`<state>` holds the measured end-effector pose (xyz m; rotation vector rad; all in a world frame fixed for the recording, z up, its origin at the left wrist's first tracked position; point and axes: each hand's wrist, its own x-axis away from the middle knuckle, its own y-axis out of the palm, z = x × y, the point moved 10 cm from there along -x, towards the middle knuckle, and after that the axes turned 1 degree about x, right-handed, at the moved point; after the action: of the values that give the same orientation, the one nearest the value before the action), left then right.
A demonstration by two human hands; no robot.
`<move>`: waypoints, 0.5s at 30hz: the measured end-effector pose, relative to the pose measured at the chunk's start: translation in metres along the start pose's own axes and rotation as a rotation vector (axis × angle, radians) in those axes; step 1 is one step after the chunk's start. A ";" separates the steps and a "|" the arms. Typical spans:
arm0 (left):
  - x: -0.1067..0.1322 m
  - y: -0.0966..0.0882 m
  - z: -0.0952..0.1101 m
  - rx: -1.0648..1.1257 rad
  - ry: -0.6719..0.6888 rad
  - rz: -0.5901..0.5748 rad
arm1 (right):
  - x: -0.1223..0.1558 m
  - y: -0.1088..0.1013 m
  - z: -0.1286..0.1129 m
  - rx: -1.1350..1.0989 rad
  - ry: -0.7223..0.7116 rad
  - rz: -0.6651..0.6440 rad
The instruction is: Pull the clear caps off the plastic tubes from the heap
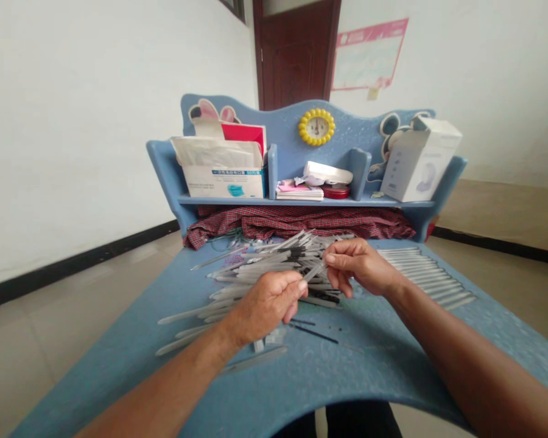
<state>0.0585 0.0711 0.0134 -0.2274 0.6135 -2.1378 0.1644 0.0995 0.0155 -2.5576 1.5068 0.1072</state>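
Between my two hands is a clear pen barrel [315, 271], slanting up to the right. My left hand [268, 304] pinches its lower end with thumb and forefinger. At the upper end, the thumb and forefinger of my right hand [358, 264] are closed on it, its other fingers loosely curled. Beneath and behind both hands spreads a loose pile of whitish translucent pen barrels [244, 274], with some black parts among them. Thin black refills [317, 333] lie on the blue desk [369, 371] below my hands. A neat row of pens [422, 277] lies at the right.
Along the back of the desk runs a bunched red plaid cloth [301, 222]. The shelf [256, 201] above holds a mask box [226, 180], papers [299, 193], a red tin [335, 192] and a white carton [420, 161]. A single barrel [256, 360] lies near the front.
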 end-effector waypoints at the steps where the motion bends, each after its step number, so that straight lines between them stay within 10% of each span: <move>1: 0.000 -0.001 0.001 -0.004 0.003 0.016 | -0.001 0.001 0.002 -0.024 0.005 0.005; 15: 0.002 -0.002 0.011 -0.154 0.032 0.027 | 0.000 0.013 0.011 -0.152 0.038 -0.068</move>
<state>0.0598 0.0663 0.0242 -0.2680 0.7961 -2.0737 0.1537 0.0954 0.0030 -2.7419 1.4755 0.1714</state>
